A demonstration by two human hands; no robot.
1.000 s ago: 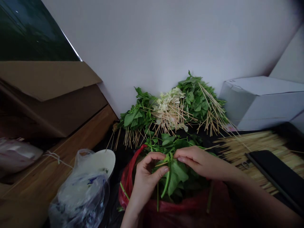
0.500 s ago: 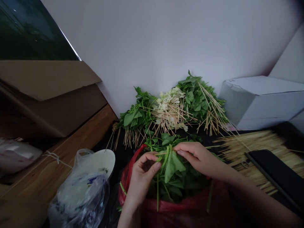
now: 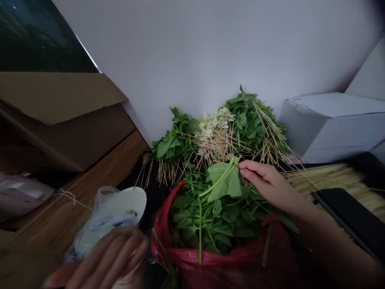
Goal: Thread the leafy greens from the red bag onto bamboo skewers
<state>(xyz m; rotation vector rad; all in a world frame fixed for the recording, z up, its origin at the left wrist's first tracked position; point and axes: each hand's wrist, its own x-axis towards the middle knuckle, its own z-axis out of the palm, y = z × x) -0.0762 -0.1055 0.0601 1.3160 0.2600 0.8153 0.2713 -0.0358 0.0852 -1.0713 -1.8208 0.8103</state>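
My right hand (image 3: 261,180) pinches a leafy green sprig (image 3: 224,180) by its folded stems, above a red plastic bag (image 3: 216,261) full of leafy greens (image 3: 222,224). Whether a skewer runs through the sprig, I cannot make out. At the lower left my left hand (image 3: 111,257), slightly blurred, hangs in front of a clear plastic bag (image 3: 90,237) with its fingers loosely bent, the thumb apart and no held thing visible. A long stem (image 3: 200,233) hangs over the red bag's near rim.
Skewered greens (image 3: 171,144) and pale skewered vegetable pieces (image 3: 216,132) lie against the wall. A white bowl (image 3: 135,204) stands to the left. Many bamboo skewers (image 3: 325,176) and a black phone (image 3: 349,216) are at right. Cardboard (image 3: 66,132) and white boxes (image 3: 337,124) flank the area.
My left hand has let go of the greens and moved down and left, away from the red bag. My right hand has risen slightly with the sprig, uncovering more of the bag's contents.
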